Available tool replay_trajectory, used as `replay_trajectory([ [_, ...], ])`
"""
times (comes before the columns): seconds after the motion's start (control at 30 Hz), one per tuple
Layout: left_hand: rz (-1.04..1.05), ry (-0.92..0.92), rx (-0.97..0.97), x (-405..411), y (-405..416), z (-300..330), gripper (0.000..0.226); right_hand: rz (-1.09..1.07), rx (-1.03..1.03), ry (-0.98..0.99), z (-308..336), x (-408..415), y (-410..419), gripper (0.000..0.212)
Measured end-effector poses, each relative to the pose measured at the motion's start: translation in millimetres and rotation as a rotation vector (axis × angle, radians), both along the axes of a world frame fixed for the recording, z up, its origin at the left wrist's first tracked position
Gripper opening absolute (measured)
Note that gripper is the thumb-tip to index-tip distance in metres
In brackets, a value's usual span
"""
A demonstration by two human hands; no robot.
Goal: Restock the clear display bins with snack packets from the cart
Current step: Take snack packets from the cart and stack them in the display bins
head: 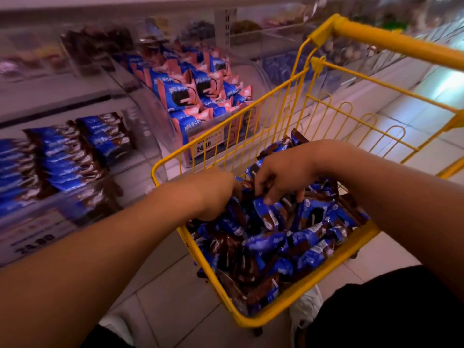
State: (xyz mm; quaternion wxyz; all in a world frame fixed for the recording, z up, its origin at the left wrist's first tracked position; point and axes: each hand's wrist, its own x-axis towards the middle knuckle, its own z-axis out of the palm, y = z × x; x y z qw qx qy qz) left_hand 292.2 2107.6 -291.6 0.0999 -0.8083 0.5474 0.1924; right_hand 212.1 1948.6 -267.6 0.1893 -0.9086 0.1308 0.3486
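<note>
A yellow wire cart (263,318) stands in front of me, filled with several blue and brown snack packets (266,247). Both my hands are down in the pile. My left hand (213,194) is curled around packets at the cart's left side. My right hand (281,178) presses its fingers onto packets near the middle, fingertips bent around one. At the left, a clear display bin (140,126) holds rows of the same blue and brown packets (67,156).
A second clear bin (175,146) behind the cart holds blue and pink packets (198,91), with a 24.80 price tag (204,146) on its front. More bins line the shelf further back. The cart's yellow handle (391,42) rises at upper right. Tiled floor lies below.
</note>
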Motion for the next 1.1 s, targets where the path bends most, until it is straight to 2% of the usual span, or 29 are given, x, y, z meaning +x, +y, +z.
replay_trajectory([
  [0.07, 0.003, 0.025, -0.069, 7.9, 4.2, 2.8, 0.038, -0.045, 0.042, -0.091, 6.9, -3.6, -7.1, 0.010],
  [0.13, 0.021, 0.009, -0.213, 16.8, 7.0, 7.0, 0.029, -0.065, 0.079, -0.123, 10.1, -5.6, -10.5, 0.013],
  [0.2, 0.112, 0.016, -0.400, 24.6, 9.3, 11.7, 0.045, -0.039, 0.044, -0.091, 8.8, -4.4, -7.4, 0.013],
  [0.27, 0.298, 0.200, -0.538, 29.3, 11.2, 14.0, 0.049, 0.018, -0.042, -0.033, 5.0, 1.3, -0.5, 0.017],
  [0.33, 0.512, 0.542, -0.623, 29.5, 14.1, 14.1, 0.040, 0.055, -0.092, 0.062, -2.2, 6.9, 9.3, 0.052],
  [0.4, 0.622, 0.729, -0.660, 28.0, 17.6, 12.6, 0.032, 0.131, -0.138, 0.183, -12.3, 8.4, 26.6, 0.083],
  [0.5, 0.620, 0.705, -0.662, 25.6, 21.8, 12.4, 0.026, 0.268, -0.305, 0.332, -29.3, 6.8, 50.5, 0.101],
  [0.57, 0.668, 0.799, -0.642, 24.4, 22.9, 14.6, 0.022, 0.279, -0.344, 0.335, -34.5, 6.9, 57.0, 0.100],
  [0.63, 0.711, 0.877, -0.592, 23.9, 24.8, 16.9, 0.040, 0.305, -0.336, 0.322, -34.9, 7.7, 57.1, 0.092],
  [0.7, 0.707, 0.906, -0.569, 24.5, 26.4, 20.1, 0.047, 0.336, -0.293, 0.339, -30.4, 8.3, 57.0, 0.080],
  [0.8, 0.596, 0.948, -0.534, 23.8, 32.1, 27.9, 0.033, 0.304, -0.143, 0.287, -19.0, 10.7, 45.4, 0.052],
  [0.9, 0.540, 1.044, -0.529, 23.4, 41.2, 34.2, 0.025, 0.071, 0.131, 0.047, -2.5, 9.0, 19.1, 0.043],
  [0.93, 0.528, 1.091, -0.535, 23.7, 44.7, 36.5, 0.021, -0.064, 0.286, -0.055, 3.9, 5.9, 10.2, 0.042],
  [1.0, 0.507, 1.206, -0.531, 24.4, 51.6, 39.9, 0.016, -0.354, 0.725, -0.173, 16.9, -0.8, -6.0, 0.042],
  [1.07, 0.495, 1.219, -0.540, 25.3, 57.1, 40.8, 0.021, -0.534, 1.161, -0.156, 27.0, -7.6, -16.9, 0.052],
  [1.1, 0.505, 1.189, -0.571, 25.1, 59.1, 40.5, 0.023, -0.558, 1.303, -0.139, 30.6, -9.9, -17.5, 0.060],
])
